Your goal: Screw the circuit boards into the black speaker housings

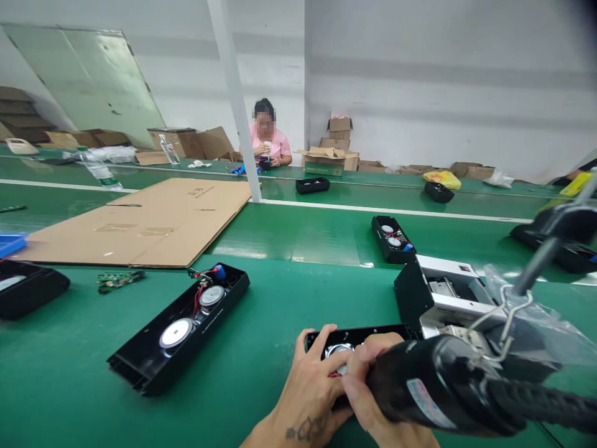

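Observation:
A black speaker housing (373, 333) lies on the green bench in front of me, with a round silver speaker (339, 350) partly showing inside. My left hand (314, 379) holds the housing at its left end, fingers spread over the rim and one reaching in towards the speaker. In my right hand (373, 386) is a black electric screwdriver (429, 379), lying nearly level and pointing left. Its tip is hidden behind my fingers, close to the left hand's fingertips. To the left, another open speaker housing (181, 330) holds two round speakers and red wires.
A silver and black machine (448, 292) stands just right of the housing. A screwdriver cable (545, 398) runs right. Flat cardboard (140, 224) and a circuit board (120, 281) lie left. More housings (392, 239) sit on the belt. A person (270, 140) works across the line.

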Demonstrator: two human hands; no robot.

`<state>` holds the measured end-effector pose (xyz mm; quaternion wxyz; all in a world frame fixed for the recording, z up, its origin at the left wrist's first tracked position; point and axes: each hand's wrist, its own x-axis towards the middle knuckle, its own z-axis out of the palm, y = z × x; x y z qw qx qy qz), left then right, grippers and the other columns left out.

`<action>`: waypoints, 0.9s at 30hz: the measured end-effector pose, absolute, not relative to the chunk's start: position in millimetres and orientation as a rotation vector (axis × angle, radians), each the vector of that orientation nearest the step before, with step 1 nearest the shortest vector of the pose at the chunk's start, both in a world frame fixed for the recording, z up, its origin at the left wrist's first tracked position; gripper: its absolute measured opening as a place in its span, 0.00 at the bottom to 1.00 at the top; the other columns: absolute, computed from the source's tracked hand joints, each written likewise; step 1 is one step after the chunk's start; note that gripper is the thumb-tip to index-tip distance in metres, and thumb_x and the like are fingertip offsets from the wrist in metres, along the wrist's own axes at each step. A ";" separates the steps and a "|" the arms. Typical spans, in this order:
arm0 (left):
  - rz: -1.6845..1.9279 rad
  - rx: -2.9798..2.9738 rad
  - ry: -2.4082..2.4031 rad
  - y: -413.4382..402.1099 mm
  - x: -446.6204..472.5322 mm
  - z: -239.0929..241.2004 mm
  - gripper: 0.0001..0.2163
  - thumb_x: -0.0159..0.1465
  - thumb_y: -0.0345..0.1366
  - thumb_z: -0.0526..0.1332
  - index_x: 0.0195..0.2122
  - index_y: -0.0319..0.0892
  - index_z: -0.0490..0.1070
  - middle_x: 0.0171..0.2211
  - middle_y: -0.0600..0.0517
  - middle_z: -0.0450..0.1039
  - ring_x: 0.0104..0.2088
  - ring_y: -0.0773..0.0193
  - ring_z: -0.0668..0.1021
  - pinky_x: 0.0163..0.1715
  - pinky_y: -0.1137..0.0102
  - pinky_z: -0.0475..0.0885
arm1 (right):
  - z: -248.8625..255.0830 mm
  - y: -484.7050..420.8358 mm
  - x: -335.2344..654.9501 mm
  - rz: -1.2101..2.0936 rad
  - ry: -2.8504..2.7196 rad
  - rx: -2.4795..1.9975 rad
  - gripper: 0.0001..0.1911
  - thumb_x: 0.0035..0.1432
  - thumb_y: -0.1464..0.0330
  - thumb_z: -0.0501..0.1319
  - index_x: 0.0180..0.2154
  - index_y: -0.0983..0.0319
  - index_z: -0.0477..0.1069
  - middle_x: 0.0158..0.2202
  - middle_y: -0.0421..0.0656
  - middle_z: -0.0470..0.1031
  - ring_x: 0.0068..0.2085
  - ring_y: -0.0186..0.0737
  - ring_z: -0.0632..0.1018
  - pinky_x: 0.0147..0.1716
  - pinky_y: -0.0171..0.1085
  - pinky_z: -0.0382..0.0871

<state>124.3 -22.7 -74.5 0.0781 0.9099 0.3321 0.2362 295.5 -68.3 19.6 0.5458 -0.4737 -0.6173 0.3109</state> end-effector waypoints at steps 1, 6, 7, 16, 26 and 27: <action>0.719 2.740 1.010 -22.7 125.2 -74.5 0.19 0.67 0.34 0.68 0.57 0.63 0.78 0.58 0.58 0.81 0.75 0.37 0.59 0.69 0.39 0.54 | 21.2 -69.1 291.7 0.688 -1.463 -1.148 0.06 0.69 0.59 0.68 0.38 0.51 0.75 0.36 0.42 0.80 0.40 0.50 0.80 0.50 0.51 0.76; 0.729 2.893 1.030 -17.4 120.4 -69.1 0.25 0.64 0.32 0.69 0.62 0.59 0.76 0.62 0.55 0.79 0.73 0.40 0.63 0.66 0.46 0.61 | 25.1 -72.4 275.8 0.586 -1.331 -1.150 0.11 0.64 0.58 0.72 0.38 0.53 0.73 0.34 0.39 0.77 0.35 0.43 0.77 0.43 0.43 0.74; 0.733 2.914 1.016 -15.4 116.7 -69.2 0.24 0.63 0.33 0.70 0.60 0.59 0.78 0.64 0.56 0.78 0.72 0.40 0.63 0.66 0.46 0.61 | 28.4 -72.1 278.4 0.637 -1.279 -1.111 0.13 0.63 0.57 0.74 0.42 0.53 0.73 0.33 0.38 0.76 0.33 0.40 0.76 0.38 0.40 0.74; 0.811 2.924 0.860 -7.8 91.8 -77.2 0.12 0.47 0.31 0.74 0.31 0.53 0.81 0.60 0.58 0.80 0.72 0.34 0.66 0.64 0.43 0.59 | 76.1 -40.1 424.7 0.131 -0.814 -1.051 0.23 0.59 0.63 0.77 0.50 0.58 0.71 0.21 0.28 0.71 0.20 0.33 0.70 0.28 0.39 0.69; 0.859 2.983 0.881 -7.7 91.5 -77.5 0.10 0.47 0.33 0.75 0.28 0.52 0.79 0.59 0.58 0.81 0.73 0.36 0.66 0.65 0.45 0.60 | 55.8 -58.5 429.5 0.593 -1.023 -1.327 0.23 0.61 0.54 0.75 0.49 0.57 0.71 0.18 0.29 0.68 0.19 0.33 0.67 0.23 0.37 0.62; 0.926 2.985 0.835 -6.0 90.9 -81.3 0.09 0.48 0.35 0.76 0.28 0.52 0.79 0.59 0.58 0.81 0.73 0.36 0.66 0.66 0.46 0.59 | 57.7 -66.9 423.2 0.705 -1.019 -1.330 0.25 0.60 0.53 0.75 0.50 0.57 0.71 0.20 0.30 0.69 0.19 0.33 0.67 0.23 0.37 0.61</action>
